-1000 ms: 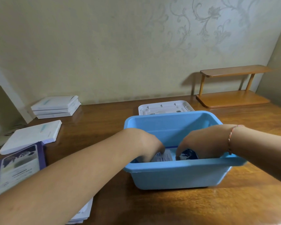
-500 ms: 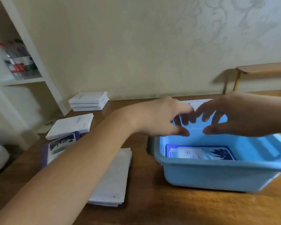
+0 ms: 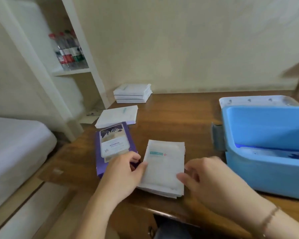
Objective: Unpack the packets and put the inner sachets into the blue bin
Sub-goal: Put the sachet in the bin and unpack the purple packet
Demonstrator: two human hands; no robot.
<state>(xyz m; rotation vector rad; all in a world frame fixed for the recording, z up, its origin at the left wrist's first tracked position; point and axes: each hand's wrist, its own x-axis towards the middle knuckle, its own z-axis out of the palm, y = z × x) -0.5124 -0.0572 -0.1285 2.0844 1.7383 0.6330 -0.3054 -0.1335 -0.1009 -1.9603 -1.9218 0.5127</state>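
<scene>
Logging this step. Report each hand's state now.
Left hand: open, fingertips on the left edge of the white packet stack.
Right hand: open, fingers at its right edge; nothing lifted.

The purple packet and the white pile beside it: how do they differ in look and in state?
The purple packet is one dark, printed item; the white pile is several pale packets stacked, with only a small teal mark on top. The purple packet lies partly under the left hand, while the white pile sits between both hands, the right hand at its right edge. Both lie flat on the table.
</scene>
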